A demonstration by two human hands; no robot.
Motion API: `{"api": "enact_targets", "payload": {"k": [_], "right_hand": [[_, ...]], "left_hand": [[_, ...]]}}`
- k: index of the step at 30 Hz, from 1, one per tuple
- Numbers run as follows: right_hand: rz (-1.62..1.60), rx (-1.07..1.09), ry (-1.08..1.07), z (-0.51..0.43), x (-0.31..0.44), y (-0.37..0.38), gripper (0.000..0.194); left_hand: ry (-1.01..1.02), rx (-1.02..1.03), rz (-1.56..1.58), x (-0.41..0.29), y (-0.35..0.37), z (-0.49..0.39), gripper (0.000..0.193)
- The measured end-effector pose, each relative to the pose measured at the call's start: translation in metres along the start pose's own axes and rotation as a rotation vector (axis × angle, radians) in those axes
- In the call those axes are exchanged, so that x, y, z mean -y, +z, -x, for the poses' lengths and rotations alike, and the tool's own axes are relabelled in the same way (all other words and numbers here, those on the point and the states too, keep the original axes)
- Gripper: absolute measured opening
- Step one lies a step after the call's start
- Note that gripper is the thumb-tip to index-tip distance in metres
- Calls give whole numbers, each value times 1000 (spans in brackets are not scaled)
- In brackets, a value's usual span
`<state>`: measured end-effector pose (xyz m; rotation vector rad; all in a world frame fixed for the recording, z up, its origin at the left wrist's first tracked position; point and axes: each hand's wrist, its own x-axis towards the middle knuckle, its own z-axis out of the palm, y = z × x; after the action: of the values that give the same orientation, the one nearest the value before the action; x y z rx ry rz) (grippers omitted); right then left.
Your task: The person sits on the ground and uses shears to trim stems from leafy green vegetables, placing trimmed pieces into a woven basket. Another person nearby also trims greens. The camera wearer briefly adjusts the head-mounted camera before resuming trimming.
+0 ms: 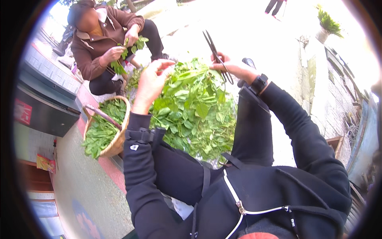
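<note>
A big heap of leafy green stems (191, 110) lies before me, between my legs. My left hand (153, 82) is raised at the heap's left upper edge, fingers bent; whether a stem is between them cannot be told. My right hand (235, 67) holds dark metal scissors (215, 49) at the heap's right upper edge, the blades pointing up and away from me. Pale stems touch the fingertips of that hand. To the left of the heap stands a woven basket (126, 119) with a handle, filled with green leaves (104, 131).
A person in a brown jacket (95, 53) squats at the upper left, holding a leafy sprig (119, 67) in both hands. Dark cabinets (47, 113) line the left side. A potted plant (321, 35) stands at the upper right, and another person's legs (274, 7) show far off.
</note>
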<state>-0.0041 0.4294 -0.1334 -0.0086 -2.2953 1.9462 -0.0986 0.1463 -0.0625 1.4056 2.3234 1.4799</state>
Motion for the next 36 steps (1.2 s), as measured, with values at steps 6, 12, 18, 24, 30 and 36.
{"api": "enact_targets", "payload": {"k": [6, 12, 18, 24, 30, 36], "right_hand": [[-1, 60, -64, -5, 11, 23, 38], [-159, 2, 138, -16, -7, 28, 56], [-92, -101, 269, -11, -26, 15, 45], [-136, -40, 3, -20, -14, 32, 45], [-184, -103, -351, -36, 14, 50, 44], [-175, 18, -147, -15, 34, 52, 52]], "left_hand": [[49, 129, -222, 33, 30, 6, 42], [-127, 99, -73, 53, 19, 5, 25], [-389, -222, 353, 70, -13, 10, 26], [-436, -145, 507, 65, -12, 16, 20], [-386, -9, 456, 54, -2, 16, 20], [-375, 33, 386, 47, 9, 15, 24]]}}
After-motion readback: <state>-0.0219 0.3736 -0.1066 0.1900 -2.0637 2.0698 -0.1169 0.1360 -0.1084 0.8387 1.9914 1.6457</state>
